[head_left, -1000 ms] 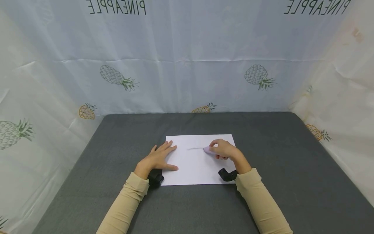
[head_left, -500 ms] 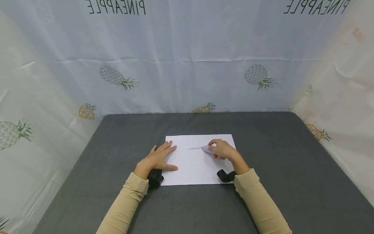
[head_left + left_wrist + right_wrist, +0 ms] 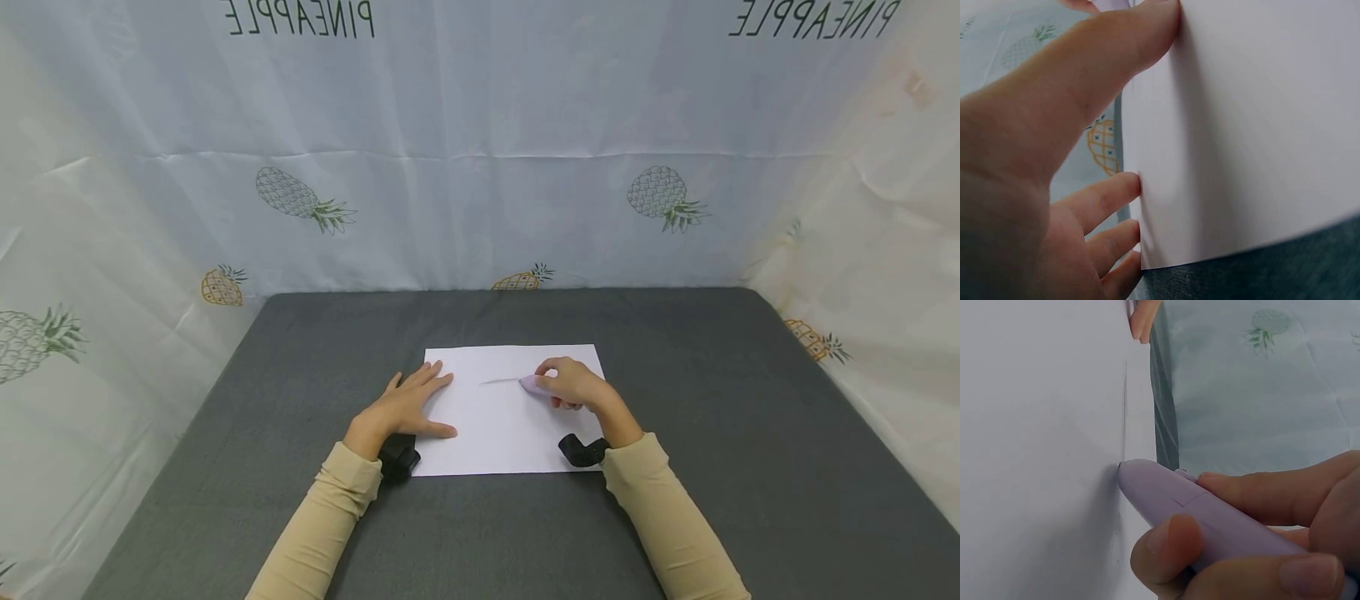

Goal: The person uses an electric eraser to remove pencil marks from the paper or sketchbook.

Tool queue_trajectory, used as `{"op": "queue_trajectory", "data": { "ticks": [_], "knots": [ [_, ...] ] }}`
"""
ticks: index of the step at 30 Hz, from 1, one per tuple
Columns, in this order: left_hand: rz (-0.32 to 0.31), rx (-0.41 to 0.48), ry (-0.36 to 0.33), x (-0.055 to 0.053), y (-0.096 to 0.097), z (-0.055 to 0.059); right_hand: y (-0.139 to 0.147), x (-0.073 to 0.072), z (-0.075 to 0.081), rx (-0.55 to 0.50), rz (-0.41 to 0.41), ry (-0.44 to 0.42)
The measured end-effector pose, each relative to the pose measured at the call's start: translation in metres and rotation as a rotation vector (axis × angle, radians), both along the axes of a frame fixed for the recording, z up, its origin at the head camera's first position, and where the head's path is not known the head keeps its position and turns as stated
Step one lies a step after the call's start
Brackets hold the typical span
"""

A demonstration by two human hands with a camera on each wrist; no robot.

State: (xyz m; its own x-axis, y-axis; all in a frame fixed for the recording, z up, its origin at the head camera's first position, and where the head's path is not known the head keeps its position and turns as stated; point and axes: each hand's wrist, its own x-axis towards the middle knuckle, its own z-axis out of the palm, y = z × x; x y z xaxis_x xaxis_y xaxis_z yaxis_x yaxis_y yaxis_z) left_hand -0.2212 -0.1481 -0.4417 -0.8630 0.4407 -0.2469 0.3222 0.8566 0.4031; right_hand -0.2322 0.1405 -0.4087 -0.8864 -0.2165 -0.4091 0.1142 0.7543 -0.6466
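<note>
My left hand (image 3: 405,406) lies with spread fingers on the left edge of a white sheet of paper (image 3: 487,442); its thumb (image 3: 1147,31) presses the sheet in the left wrist view. My right hand (image 3: 573,382) grips a lavender tool (image 3: 1210,522) with a smooth rounded body, a small button on its side and a small dark tip. The frames do not show exactly what kind of tool it is. Its tip meets the paper at the right end of a thin dark line (image 3: 497,381). Small dark specks lie beside the tip in the right wrist view.
The paper lies on a dark grey table (image 3: 465,533). Behind and beside the table hangs a pale curtain (image 3: 480,217) printed with pineapples. Black wrist devices sit at the left wrist (image 3: 400,460) and the right wrist (image 3: 583,451).
My right hand with the lavender tool slid slightly left, then slightly back right, along the line. My left hand and the paper stay in place.
</note>
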Motion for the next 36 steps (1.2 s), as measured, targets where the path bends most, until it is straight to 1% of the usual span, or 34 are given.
{"op": "queue_trajectory", "data": {
  "ticks": [6, 10, 19, 29, 32, 36],
  "knots": [
    [0.0, -0.002, 0.001, 0.001, 0.0001, 0.0004, -0.002, -0.001, -0.0045, -0.013, -0.021, 0.012],
    [0.001, -0.003, 0.002, 0.0015, 0.0004, 0.0008, -0.0018, -0.0013, -0.0056, -0.022, -0.014, 0.016],
    [0.003, 0.001, 0.007, 0.0012, 0.0002, 0.0005, 0.0046, -0.0004, 0.0013, 0.01, 0.031, -0.014],
    [0.004, -0.001, 0.005, 0.0006, 0.0002, -0.0004, 0.0001, -0.0017, -0.0039, -0.021, -0.014, 0.017],
    [0.001, 0.001, 0.005, 0.0008, 0.0, 0.0, 0.0008, -0.0019, -0.0028, -0.015, -0.008, 0.01],
    [-0.004, 0.0, 0.005, 0.0008, -0.0005, 0.0001, 0.0049, -0.0017, 0.0004, 0.01, 0.018, -0.007]
  ]
}}
